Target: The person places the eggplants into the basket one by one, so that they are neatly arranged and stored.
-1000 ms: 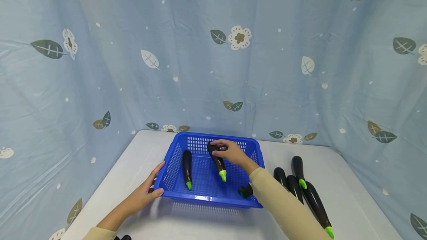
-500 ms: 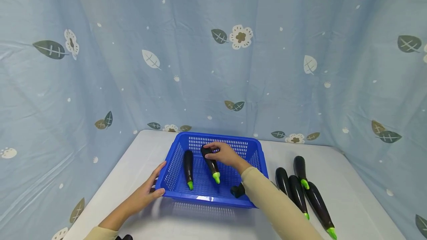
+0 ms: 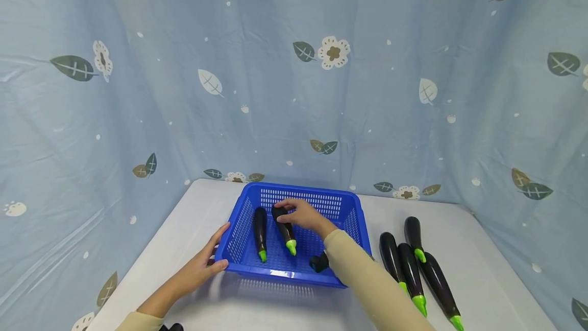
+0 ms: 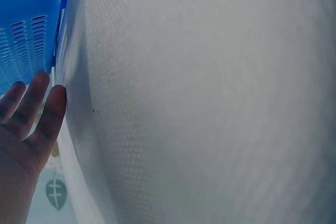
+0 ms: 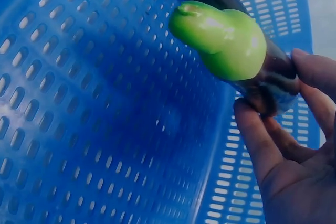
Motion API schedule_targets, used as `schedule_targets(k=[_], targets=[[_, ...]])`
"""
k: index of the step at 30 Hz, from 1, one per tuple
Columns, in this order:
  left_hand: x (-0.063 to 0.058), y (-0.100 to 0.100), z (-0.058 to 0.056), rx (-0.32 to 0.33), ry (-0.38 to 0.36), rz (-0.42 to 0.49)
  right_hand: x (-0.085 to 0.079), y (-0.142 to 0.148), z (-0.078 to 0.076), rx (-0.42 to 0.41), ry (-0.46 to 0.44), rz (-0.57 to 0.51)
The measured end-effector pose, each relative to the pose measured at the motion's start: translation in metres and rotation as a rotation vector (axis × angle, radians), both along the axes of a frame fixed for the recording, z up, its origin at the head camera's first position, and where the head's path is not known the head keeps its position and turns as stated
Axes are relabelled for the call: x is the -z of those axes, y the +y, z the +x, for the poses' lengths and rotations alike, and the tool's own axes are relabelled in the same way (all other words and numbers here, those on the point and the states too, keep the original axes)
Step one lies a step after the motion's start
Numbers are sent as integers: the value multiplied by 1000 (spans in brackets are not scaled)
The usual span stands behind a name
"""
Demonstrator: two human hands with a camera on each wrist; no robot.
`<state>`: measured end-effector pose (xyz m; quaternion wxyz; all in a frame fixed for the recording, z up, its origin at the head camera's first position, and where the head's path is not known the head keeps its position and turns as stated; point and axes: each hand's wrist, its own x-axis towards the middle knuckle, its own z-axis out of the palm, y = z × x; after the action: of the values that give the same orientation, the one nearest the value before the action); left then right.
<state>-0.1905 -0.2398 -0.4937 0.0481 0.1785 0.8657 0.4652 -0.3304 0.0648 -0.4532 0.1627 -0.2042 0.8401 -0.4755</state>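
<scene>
My right hand (image 3: 300, 215) pinches a dark eggplant (image 3: 284, 226) near its rounded end, inside the blue plastic basket (image 3: 285, 274). In the right wrist view the green stem cap (image 5: 226, 40) of this eggplant points toward the camera, with thumb and fingers on either side of the body. A second eggplant (image 3: 260, 231) lies in the basket just left of the held one. At the basket's left side my left hand (image 3: 199, 267) touches the wall with spread, fairly straight fingers; the left wrist view shows its fingertips (image 4: 40, 80) right at the blue wall.
Several eggplants (image 3: 412, 272) lie grouped on the white table (image 3: 478, 259) right of the basket. A blue patterned curtain (image 3: 275, 91) hangs behind the table and along its sides. Small dark objects (image 3: 174, 327) show at the bottom edge beside the left sleeve.
My right hand has carried the eggplant leftward and slightly down in the basket, closer to the one lying there. My left hand has stayed at the basket's left side.
</scene>
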Motion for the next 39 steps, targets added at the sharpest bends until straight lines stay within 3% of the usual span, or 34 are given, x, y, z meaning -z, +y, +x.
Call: schedule_targets(k=[6,17,39], targets=[[0,1,-1,-6,-19,17,3,-5,-2,1,-12,1],[-1,2,-1,14,21,25,9,-10,-3,39,-29,47],[-1,0,2,4,0,32,9,-20,0,-32,-70,71]])
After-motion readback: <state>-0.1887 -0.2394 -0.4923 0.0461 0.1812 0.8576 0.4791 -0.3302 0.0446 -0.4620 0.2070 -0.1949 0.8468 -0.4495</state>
